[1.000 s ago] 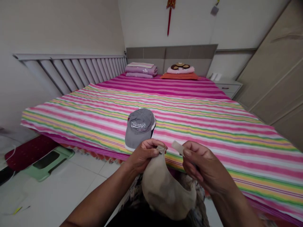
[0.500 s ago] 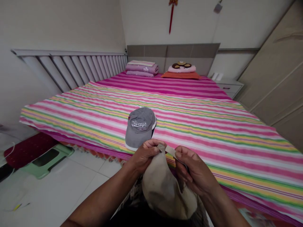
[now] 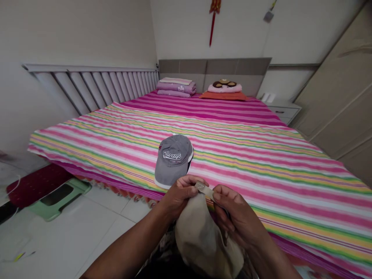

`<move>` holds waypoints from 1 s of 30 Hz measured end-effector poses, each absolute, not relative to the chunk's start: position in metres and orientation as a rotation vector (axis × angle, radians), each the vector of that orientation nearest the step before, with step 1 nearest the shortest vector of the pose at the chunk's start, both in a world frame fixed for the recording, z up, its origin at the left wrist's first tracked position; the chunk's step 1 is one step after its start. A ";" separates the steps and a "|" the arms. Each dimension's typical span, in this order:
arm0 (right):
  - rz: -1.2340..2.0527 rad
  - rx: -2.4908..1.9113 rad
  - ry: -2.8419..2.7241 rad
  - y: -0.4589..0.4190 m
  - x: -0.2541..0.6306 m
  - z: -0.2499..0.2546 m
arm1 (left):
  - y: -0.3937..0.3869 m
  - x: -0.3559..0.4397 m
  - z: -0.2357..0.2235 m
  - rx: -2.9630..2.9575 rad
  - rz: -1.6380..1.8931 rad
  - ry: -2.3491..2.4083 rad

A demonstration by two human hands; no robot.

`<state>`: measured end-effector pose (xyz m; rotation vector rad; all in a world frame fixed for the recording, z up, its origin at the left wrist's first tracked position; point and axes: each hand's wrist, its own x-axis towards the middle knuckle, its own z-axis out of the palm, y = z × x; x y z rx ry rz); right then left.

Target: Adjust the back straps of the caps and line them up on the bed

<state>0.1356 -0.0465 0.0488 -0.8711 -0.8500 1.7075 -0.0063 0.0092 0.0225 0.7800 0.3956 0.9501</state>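
Observation:
A beige cap (image 3: 197,228) hangs between my two hands, over my lap at the bed's near edge. My left hand (image 3: 184,192) pinches one end of its back strap (image 3: 205,190) at the stitched tab. Closed on the other end of the strap is my right hand (image 3: 232,205); its fingers hide part of the band. The strap spans the short gap between both hands. Just beyond my left hand, a grey cap (image 3: 173,159) with white "Always" lettering lies on the striped bedspread, its brim toward me.
The bed's striped cover (image 3: 116,131) fills the middle. Folded bedding (image 3: 176,88) and a stack of pillows (image 3: 224,90) sit by the headboard (image 3: 235,69). A green stool (image 3: 62,199) stands on the floor at left, a white nightstand (image 3: 283,110) at far right.
The view has tilted up slightly, so the scene sits a little lower. My right hand has shifted closer to my left along the strap; both still hold the beige cap.

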 end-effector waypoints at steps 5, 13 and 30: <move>1.662 -0.927 -0.883 -0.048 0.136 0.051 | 0.008 -0.008 0.023 0.874 0.976 0.410; 1.519 -1.067 -1.041 -0.045 0.141 0.053 | 0.006 -0.008 0.025 0.962 1.005 0.421; 1.528 -1.017 -0.813 -0.048 0.127 0.046 | 0.005 -0.006 0.025 1.216 1.121 0.398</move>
